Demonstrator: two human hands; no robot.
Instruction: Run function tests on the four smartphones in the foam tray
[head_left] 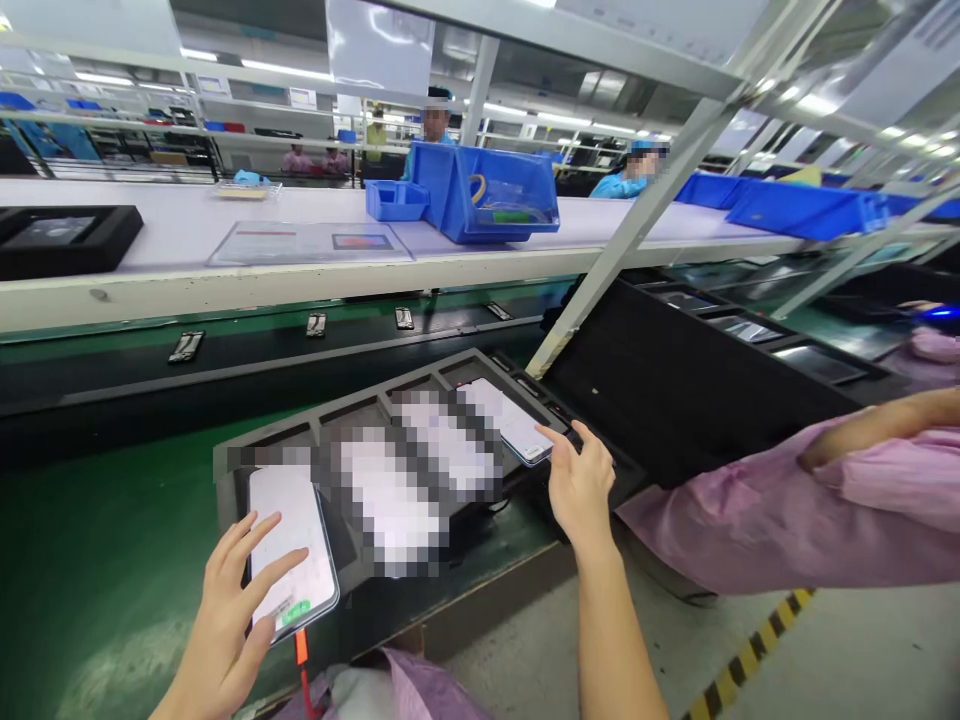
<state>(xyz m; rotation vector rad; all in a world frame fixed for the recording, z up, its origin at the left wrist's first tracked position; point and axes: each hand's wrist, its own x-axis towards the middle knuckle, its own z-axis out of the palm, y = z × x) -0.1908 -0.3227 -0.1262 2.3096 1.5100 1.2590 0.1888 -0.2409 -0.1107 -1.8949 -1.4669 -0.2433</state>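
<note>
A dark foam tray with several slots lies on the green bench and holds phones with lit white screens. My left hand rests open with fingers spread flat on the leftmost phone, which has a red cable at its near end. My right hand is open, its fingertips touching the near edge of the rightmost phone. The phones between them are blurred out.
A co-worker's pink sleeve and forearm reach in from the right beside a black tray stack. A conveyor carries small parts behind the tray. Blue bins stand on the white shelf, with a slanted rack post and people beyond.
</note>
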